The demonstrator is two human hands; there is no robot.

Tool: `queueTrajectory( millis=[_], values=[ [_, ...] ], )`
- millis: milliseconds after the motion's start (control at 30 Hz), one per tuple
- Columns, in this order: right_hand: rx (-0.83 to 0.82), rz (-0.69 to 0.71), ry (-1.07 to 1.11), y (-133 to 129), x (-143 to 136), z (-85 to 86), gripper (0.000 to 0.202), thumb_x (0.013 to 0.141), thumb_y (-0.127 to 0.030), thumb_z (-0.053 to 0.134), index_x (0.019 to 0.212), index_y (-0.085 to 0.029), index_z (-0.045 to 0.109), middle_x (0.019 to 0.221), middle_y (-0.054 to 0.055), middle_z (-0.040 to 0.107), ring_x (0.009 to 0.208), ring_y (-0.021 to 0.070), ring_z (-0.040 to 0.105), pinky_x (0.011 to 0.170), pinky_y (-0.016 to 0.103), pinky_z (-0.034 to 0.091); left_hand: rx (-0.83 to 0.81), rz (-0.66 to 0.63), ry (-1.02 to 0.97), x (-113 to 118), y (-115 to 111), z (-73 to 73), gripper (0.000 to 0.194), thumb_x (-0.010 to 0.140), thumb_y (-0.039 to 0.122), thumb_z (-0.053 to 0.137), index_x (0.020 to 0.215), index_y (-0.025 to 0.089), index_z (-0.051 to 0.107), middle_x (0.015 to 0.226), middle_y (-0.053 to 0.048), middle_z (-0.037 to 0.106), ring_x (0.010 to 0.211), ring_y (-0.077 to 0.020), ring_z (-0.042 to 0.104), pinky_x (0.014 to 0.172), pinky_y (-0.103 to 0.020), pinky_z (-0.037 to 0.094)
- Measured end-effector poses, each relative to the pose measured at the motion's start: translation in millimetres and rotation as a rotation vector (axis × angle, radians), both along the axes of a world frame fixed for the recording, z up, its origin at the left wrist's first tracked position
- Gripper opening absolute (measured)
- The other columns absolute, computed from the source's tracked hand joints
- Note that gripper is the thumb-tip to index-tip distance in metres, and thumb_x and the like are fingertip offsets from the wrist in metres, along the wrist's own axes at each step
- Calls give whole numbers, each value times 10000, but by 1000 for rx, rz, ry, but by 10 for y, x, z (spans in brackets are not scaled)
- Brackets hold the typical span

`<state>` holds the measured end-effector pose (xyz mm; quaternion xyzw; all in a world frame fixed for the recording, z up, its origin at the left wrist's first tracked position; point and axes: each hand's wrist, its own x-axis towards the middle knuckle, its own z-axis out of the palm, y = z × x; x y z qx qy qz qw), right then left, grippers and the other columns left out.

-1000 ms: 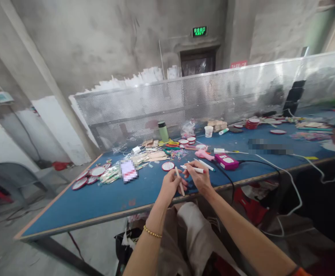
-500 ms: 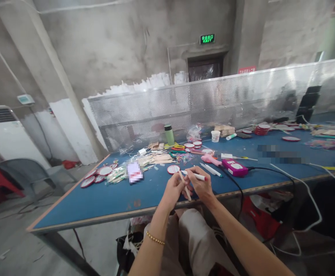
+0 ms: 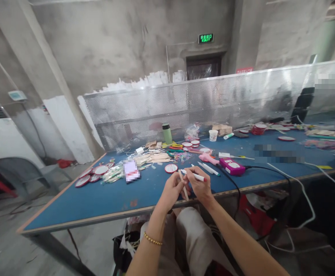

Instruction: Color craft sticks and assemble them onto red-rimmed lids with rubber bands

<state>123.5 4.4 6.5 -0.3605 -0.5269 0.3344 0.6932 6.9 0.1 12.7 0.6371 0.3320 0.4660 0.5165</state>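
Between the fingers of my left hand is a flat wooden stick, tilted over the table's front edge. My right hand is closed around a white marker with a red end. The marker's other end is close to the top of the stick; whether they touch I cannot make out. Just beyond my hands lies a round white disc with a red rim. To the right of it are white markers with teal ends, a pink glue gun and a purple box with a cable.
A blue table holds wooden sticks, a green bottle, a paper cup and red-rimmed discs at left. Behind stands a perforated metal screen. White cables run across the right side.
The whole view has shifted slightly, so the table's things sit a little further left. Both hands keep the same hold on the stick and the marker.
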Motion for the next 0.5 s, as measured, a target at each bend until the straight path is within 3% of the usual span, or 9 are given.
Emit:
queueTrajectory(
  millis=[500],
  values=[
    [36,-93,-93,-6,0,14,225,828,-378,570,703,-197,618,535,-6,601,430,123,518,376,235,431,20,1,7,-2,-2,-13,315,783,408,620,953,177,491,587,28,623,462,-147,581,432,-253,471]
  ],
)
